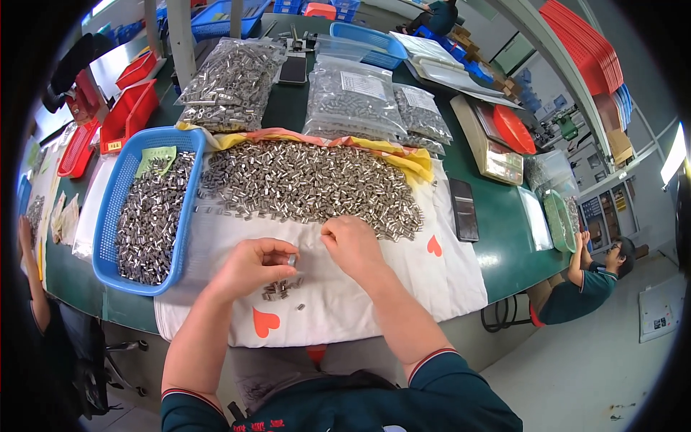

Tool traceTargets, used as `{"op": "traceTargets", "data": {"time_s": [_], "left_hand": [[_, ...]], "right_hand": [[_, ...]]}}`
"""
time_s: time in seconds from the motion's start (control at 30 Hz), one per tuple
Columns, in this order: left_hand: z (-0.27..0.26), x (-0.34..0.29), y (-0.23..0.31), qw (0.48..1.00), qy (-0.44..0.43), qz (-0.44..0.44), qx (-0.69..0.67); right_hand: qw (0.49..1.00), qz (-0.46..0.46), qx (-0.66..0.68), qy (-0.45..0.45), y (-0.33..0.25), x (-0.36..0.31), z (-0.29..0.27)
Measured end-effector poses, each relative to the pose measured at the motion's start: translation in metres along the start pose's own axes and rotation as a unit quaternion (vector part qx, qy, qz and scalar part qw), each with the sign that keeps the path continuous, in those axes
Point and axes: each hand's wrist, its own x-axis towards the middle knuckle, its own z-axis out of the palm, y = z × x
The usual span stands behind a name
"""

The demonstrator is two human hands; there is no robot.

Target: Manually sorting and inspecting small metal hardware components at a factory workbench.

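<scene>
Head view: left hand (252, 268) pinches a small metal sleeve (291, 259); right hand (353, 243) is curled, grip unclear; blue basket (108, 216) holds sleeves.

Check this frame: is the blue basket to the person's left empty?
No, the blue basket holds a thick layer of small metal sleeves.

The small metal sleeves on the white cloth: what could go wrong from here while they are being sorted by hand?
1. The left hand pinches one small metal sleeve by its fingertips; it could slip and fall among the small cluster beneath.
2. The right hand rests at the edge of the big pile; a nudge might roll sleeves into that cluster.
3. The blue basket sits near the table edge and could be knocked by an elbow.
</scene>
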Motion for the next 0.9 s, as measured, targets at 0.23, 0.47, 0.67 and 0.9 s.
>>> {"op": "traceTargets", "data": {"time_s": [0.23, 0.47, 0.67, 0.9], "left_hand": [[0.006, 0.000, 0.008, 0.999, 0.008, -0.008, 0.031], [0.002, 0.002, 0.001, 1.000, 0.016, -0.009, 0.011], [0.002, 0.005, 0.001, 0.992, 0.070, 0.076, -0.072], [-0.001, 0.004, 0.000, 0.994, 0.054, 0.061, -0.071]], "right_hand": [[0.997, -0.026, -0.055, 0.041, 0.003, 0.000, -0.010], [0.996, -0.043, -0.051, 0.061, 0.003, 0.001, -0.007], [0.947, 0.056, 0.317, -0.008, -0.025, -0.003, -0.017], [0.927, -0.016, 0.372, -0.033, -0.031, -0.006, -0.009]]}}
